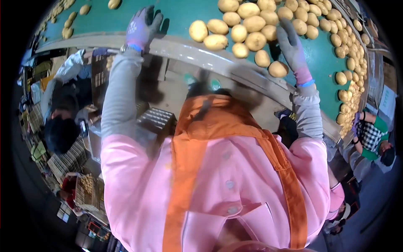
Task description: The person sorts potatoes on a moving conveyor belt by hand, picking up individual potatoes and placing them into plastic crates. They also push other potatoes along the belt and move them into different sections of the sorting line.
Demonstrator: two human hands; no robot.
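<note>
Your right hand point(290, 44) lies gloved among the potatoes point(245, 29) with its fingers stretched and spread, pinching nothing. One potato point(262, 58) sits just off the thumb side, and another point(278, 69) lies against the heel of the palm, close to the belt's rim point(197, 52). Your left hand point(142, 27) is well apart from that cluster, fingers fanned flat on bare green belt point(180, 12), holding nothing; the nearest potato point(198, 30) is off towards your right hand. To my eye, the work goes best if you keep the right palm low and cup one potato at a time, closing the fingers round it rather than raking, since the ones by your wrist sit near enough to the rim to roll off. The left hand could steady the pile from its own side. The belt is smooth and green, curving away past both hands, with a thick band of potatoes beyond your right fingertips. Below the rim stand stacked crates point(157, 119); one co-worker point(63, 126) bends below your left elbow, and another point(371, 138) is outside your right arm.
</note>
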